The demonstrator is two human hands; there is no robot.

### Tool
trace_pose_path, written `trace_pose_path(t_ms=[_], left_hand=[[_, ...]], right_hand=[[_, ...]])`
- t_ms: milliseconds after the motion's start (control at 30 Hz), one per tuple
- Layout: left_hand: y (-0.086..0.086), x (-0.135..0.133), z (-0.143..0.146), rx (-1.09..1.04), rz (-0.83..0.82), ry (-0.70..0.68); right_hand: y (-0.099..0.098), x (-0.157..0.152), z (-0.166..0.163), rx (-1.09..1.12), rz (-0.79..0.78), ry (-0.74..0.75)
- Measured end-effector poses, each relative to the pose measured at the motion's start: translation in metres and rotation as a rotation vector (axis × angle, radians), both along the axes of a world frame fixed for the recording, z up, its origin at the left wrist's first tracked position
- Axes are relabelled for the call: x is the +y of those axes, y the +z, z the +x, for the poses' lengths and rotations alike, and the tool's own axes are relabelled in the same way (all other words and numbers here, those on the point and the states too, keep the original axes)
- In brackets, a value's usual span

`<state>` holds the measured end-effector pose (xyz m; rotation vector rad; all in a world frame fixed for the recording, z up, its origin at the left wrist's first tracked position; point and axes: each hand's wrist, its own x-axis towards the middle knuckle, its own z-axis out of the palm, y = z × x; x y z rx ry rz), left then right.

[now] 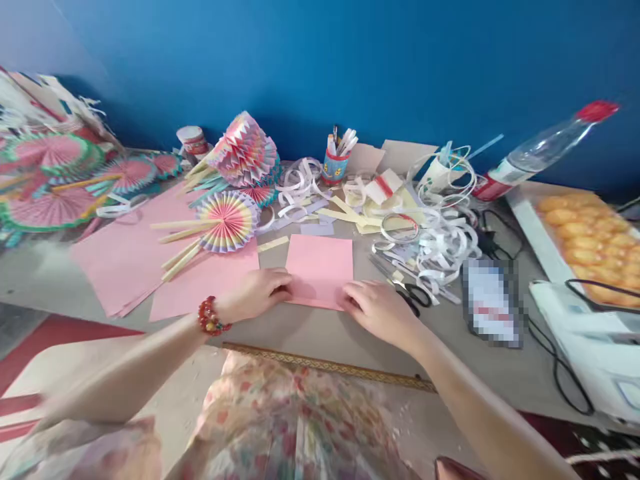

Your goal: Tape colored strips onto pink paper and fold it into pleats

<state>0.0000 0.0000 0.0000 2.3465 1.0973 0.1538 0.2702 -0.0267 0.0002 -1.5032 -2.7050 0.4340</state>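
Observation:
A pink sheet of paper (pixel 323 257) lies on the table in front of me, with a fold line or folded strip along its near edge. My left hand (pixel 267 290), its wrist wearing red beads, is closed with fingertips at the paper's lower left corner. At the lower right corner my right hand (pixel 367 303) pinches the near edge, fingers curled. Whatever part of the paper is under the fingertips is hidden. Black-handled scissors (pixel 414 297) rest just beyond my right hand. Larger pink sheets (pixel 205 293) lie left of my left hand.
Folded paper fans (pixel 227 222) and a honeycomb-like pleated stack (pixel 245 157) stand at the left. Curled white paper strips (pixel 440 247) are heaped at the right. Behind are a pen cup (pixel 335 165) and a tilted plastic bottle (pixel 545 150). A blurred-out object (pixel 493 303) sits near cables.

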Motion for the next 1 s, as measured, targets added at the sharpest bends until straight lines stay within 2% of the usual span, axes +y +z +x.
trace_pose_path(t_ms=[300,567,833,1000], left_hand=[[-0.001,-0.002,0.0,0.008,0.023,-0.017],[-0.001,0.0,0.001,0.02,0.019,0.002],[0.004,0.009,-0.006,-0.022,-0.077,-0.101],[0.005,0.006,-0.003,0.042,-0.021,-0.068]], right_hand=[[0.005,-0.001,0.0,-0.011,-0.023,0.003],[-0.001,-0.007,0.005,0.087,-0.007,-0.017],[-0.005,-0.005,0.005,0.121,0.022,-0.009],[-0.003,-0.003,0.005,0.089,0.027,0.007]])
